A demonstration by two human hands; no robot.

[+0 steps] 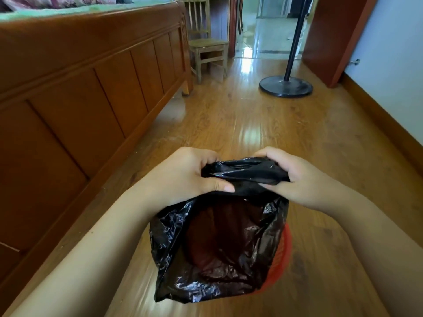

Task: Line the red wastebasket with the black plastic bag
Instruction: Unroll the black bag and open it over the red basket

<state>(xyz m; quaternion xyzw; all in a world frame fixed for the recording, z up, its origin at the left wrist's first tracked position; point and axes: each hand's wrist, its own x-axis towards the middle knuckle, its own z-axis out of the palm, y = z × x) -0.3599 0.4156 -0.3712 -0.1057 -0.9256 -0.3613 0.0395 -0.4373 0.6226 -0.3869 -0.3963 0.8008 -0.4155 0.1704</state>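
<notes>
Two grips pinching bag [212, 248] rim, 12 o'clock.
Left grip [183, 177], right grip [295, 177]: film likely light, limp, slippery; basket [282, 259] at 5.

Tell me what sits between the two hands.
In the head view, the bunched rim of the black bag spans the gap between the left hand and the right hand, and both hands grip it.

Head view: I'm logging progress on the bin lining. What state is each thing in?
Black plastic bag, mouth open, far rim held up.
Red wastebasket, mostly hidden by the bag; edge shows at right.
Left-hand grip, pinching the bag's rim.
Right-hand grip, pinching the bag's rim.
Door, open.
</notes>
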